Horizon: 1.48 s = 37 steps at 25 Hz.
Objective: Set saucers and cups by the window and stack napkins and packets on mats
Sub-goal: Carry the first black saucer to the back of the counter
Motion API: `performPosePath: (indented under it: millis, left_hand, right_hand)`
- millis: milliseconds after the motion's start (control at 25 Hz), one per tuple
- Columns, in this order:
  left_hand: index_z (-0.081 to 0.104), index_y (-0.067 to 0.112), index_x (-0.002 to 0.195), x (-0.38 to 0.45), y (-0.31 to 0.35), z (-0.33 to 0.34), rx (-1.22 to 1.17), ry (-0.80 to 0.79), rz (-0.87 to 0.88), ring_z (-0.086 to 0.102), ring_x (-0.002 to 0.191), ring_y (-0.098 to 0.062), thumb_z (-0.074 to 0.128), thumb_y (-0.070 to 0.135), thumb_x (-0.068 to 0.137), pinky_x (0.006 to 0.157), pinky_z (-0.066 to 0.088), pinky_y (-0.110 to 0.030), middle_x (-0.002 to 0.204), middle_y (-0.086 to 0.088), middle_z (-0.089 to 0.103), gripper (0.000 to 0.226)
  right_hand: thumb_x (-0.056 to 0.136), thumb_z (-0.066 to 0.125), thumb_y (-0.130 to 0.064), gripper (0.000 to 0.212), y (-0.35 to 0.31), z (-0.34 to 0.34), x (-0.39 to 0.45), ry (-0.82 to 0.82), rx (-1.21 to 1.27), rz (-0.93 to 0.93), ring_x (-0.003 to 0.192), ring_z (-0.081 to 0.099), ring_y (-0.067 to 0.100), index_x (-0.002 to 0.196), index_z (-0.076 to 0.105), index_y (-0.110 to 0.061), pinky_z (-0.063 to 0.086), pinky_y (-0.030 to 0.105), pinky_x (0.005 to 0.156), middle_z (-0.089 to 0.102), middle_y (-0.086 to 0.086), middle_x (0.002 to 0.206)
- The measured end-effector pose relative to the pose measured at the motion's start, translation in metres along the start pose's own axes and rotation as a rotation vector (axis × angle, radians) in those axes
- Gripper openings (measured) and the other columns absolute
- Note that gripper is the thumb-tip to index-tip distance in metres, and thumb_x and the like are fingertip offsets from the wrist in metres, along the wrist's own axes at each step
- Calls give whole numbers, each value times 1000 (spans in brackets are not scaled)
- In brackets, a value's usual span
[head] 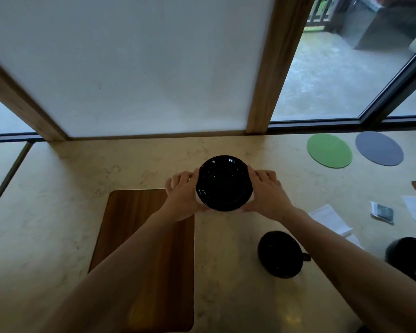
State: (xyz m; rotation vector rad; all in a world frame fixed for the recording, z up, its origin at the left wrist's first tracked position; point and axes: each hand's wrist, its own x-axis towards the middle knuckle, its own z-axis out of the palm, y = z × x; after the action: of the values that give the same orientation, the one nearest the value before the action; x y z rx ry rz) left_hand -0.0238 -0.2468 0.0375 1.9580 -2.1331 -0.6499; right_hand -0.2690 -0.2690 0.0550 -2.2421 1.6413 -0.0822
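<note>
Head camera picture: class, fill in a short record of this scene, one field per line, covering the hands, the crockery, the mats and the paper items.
held item: black saucer
left hand: on saucer's left edge
right hand: on saucer's right edge
cup: black, on the counter, right of wooden mat
round mats: green mat, grey mat, by the window
paper: white napkin, dark packet, at right

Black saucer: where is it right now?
Centre of the head view: the saucer is held between left hand and right hand, just beyond the wooden mat.
</note>
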Motion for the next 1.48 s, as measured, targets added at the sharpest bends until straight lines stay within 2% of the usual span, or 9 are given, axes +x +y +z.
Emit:
performPosePath:
  millis: [200,400,480,640,720,840,920,1480]
  left_hand:
    - [8,30,149,61,-2,4,19,-5,-1,13,138,-29,80,51,61,115,6,-52,143,-4,29,116]
    - [8,27,150,126,-12,16,25,-32,-41,15,139,-30,79,61,54,115,12,-54,144,-5,28,125]
    - [9,27,149,150,-17,23,59,-66,-73,17,138,-31,78,65,48,115,15,-55,144,-6,29,129]
    - [9,32,145,183,-22,34,52,-131,-104,20,137,-31,62,79,28,111,23,-56,143,-5,32,136]
    - [10,33,145,193,-25,38,48,-123,-80,20,136,-31,67,77,32,112,22,-56,142,-3,32,134]
    - [16,33,147,198,-26,39,26,-87,-60,18,135,-32,81,60,48,114,15,-55,140,-5,31,122]
    - [18,32,148,200,-24,37,27,-78,-46,18,135,-32,84,54,52,113,15,-54,141,-6,31,118]
    - [16,33,147,206,-30,35,32,-100,-20,22,134,-33,83,54,55,113,16,-56,140,-5,31,116]
  right_hand:
    - [63,81,-53,119,27,0,54,-3,8,-5,135,21,29,151,7,-20,32,47,108,34,6,146]
    - [62,80,-54,119,53,12,113,-11,45,6,136,21,30,151,8,-21,31,47,109,35,6,145]
    - [60,80,-54,117,61,16,132,-15,58,18,136,23,32,150,10,-23,32,49,109,37,6,145]
    - [58,81,-55,118,77,27,157,-29,54,37,137,22,34,149,11,-27,31,50,109,37,5,146]
    - [59,81,-55,119,84,31,165,-36,67,52,138,20,33,150,9,-27,30,50,110,35,5,148]
    - [61,81,-56,120,90,32,172,-35,68,38,138,19,32,152,8,-25,29,49,111,34,5,149]
    - [62,80,-57,121,93,32,176,-37,54,32,138,19,32,152,7,-23,29,48,110,33,6,149]
    - [63,79,-60,121,95,36,183,-69,37,48,139,19,33,153,7,-22,30,49,111,30,5,152]
